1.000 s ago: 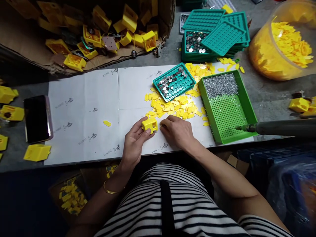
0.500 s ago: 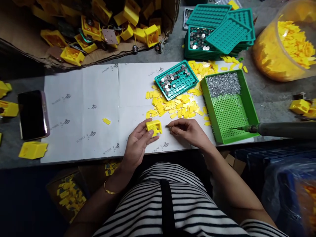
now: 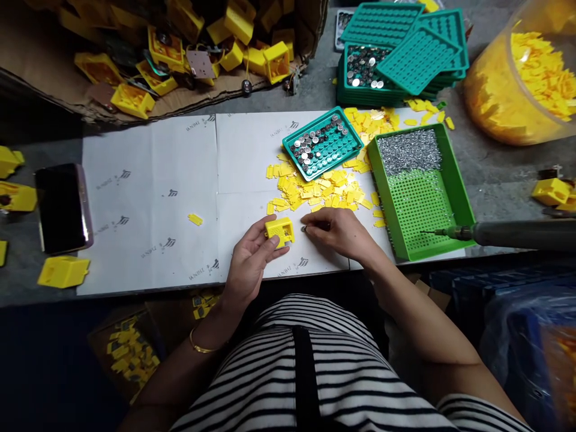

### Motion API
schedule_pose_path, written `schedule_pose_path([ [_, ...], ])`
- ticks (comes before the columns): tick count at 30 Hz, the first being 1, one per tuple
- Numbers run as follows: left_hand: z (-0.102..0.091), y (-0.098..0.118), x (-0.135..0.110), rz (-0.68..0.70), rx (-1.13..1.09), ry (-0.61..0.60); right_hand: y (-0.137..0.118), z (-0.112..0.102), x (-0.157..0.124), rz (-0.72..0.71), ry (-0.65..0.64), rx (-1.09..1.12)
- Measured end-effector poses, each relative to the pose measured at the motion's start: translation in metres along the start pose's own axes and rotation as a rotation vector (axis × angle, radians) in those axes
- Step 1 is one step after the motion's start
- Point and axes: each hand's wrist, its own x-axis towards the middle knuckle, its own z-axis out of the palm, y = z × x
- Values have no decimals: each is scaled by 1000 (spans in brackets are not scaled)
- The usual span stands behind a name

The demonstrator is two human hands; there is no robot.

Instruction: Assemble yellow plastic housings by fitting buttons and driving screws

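My left hand (image 3: 249, 261) grips a small yellow plastic housing (image 3: 279, 231) on the white paper near the table's front edge. Just right of it, my right hand (image 3: 341, 233) pinches a small round silver button cell (image 3: 304, 228) between its fingertips, a short gap from the housing's right side. Behind the hands lies a loose heap of small yellow plastic pieces (image 3: 315, 192). A teal tray (image 3: 322, 143) with several button cells in its pockets rests on that heap.
A green perforated tray (image 3: 420, 192) with a pile of tiny screws sits at right, an electric screwdriver (image 3: 508, 233) across its front corner. Stacked teal trays (image 3: 400, 54), a clear tub of yellow pieces (image 3: 522, 72), a carton of yellow housings (image 3: 180, 54) and a phone (image 3: 63, 207) surround the paper.
My right hand drew back from the yellow heap and now holds a button cell beside the housing. My left hand turned the housing slightly and kept its grip.
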Motion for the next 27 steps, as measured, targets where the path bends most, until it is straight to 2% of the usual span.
schedule_pose_path([
  [4, 0, 1, 0, -2, 6, -7, -9, -7, 1, -62, -58, -191],
  [8, -1, 1, 0, -6, 4, -3, -13, -11, 3, -104, -128, -255],
  [20, 2, 1, -1, -13, 15, 4, -27, -3, 5, -34, -146, -425],
  [22, 2, 0, -1, -19, 3, 13, -22, -2, 2, -35, -122, -366],
  [27, 9, -3, -3, -67, 1, 31, -14, -5, -11, -67, 11, 148],
])
